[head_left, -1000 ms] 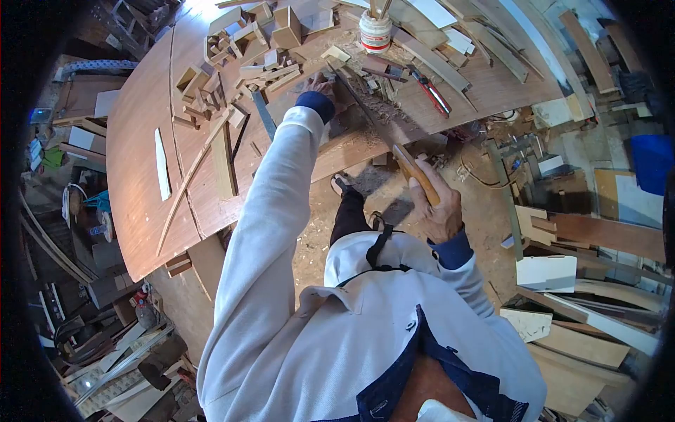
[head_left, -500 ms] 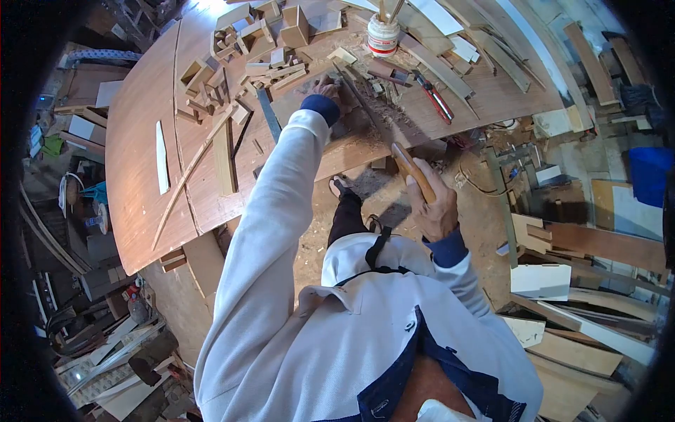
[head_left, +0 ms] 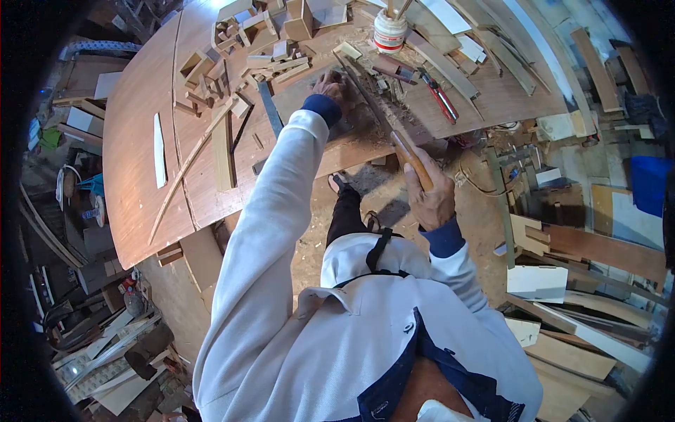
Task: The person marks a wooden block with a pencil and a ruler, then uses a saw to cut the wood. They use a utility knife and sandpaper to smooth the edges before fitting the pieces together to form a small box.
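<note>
My right hand point(head_left: 430, 193) is wrapped round the long wooden handle point(head_left: 413, 162) of what looks like a handsaw. Its narrow dark blade point(head_left: 365, 98), seen nearly edge-on, slants away over the front of the workbench. My left hand point(head_left: 329, 88) rests low on a dark, dusty board point(head_left: 292, 100) to the left of the blade. Its fingers are curled downward, and whatever lies under them is hidden. Sawdust and small chips point(head_left: 394, 105) lie along the blade's right side.
The wooden bench point(head_left: 133, 204) carries small box-like wooden pieces point(head_left: 299, 20), a white jar point(head_left: 389, 34) with sticks in it, a red-handled tool point(head_left: 441, 98) and long strips point(head_left: 443, 63). Offcuts point(head_left: 538, 281) crowd the floor at right. A blue container point(head_left: 648, 184) stands far right.
My right hand and the handsaw have moved slightly forward, toward the bench. My left hand stays in about the same spot. The whole view has shifted a little.
</note>
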`<state>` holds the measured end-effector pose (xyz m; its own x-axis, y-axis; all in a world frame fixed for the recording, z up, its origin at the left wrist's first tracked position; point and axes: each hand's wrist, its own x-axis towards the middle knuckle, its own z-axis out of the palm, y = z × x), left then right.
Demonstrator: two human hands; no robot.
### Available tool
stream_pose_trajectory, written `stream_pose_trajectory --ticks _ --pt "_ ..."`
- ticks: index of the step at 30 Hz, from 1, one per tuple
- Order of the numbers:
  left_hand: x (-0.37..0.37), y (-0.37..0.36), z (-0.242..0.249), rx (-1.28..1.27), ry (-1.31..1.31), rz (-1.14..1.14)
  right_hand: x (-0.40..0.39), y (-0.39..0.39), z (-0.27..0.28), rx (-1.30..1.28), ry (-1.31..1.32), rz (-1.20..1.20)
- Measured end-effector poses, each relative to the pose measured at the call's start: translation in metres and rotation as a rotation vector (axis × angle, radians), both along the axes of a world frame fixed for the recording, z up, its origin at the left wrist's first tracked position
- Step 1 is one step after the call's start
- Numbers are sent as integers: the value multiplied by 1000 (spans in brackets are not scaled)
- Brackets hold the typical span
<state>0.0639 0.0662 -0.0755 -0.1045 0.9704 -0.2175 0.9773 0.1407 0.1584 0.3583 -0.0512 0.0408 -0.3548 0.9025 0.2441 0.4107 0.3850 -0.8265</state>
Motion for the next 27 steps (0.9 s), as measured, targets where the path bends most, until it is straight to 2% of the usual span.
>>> stream_pose_trajectory --ticks 4,6,9,11,13,16,18,21,25,27 --pt "-1 -3 -8 76 66 -6 24 -28 7 -14 -41 -31" --pt "-7 -5 -23 252 -23 -66 27 -31 7 -36 -49 -45" --pt "-14 5 -34 209 -70 -87 9 -15 2 -75 -44 -52" --pt "-6 -2 -20 244 -111 -68 1 0 -4 -85 -30 -38" --pt "-6 -3 -10 284 -141 -54 -3 8 -8 93 9 1" --pt "-6 0 -20 289 -101 -10 18 -14 3 -9 -34 -24" --pt "-16 6 -41 287 20 -111 26 -29 10 -120 -34 -46" --pt "5 -10 8 218 -28 -15 4 -10 9 -94 26 -44" --pt "6 -10 15 172 -5 9 -6 7 3 -138 -43 6" --pt "10 -14 14 170 -59 62 13 -12 6 -48 -18 -17"
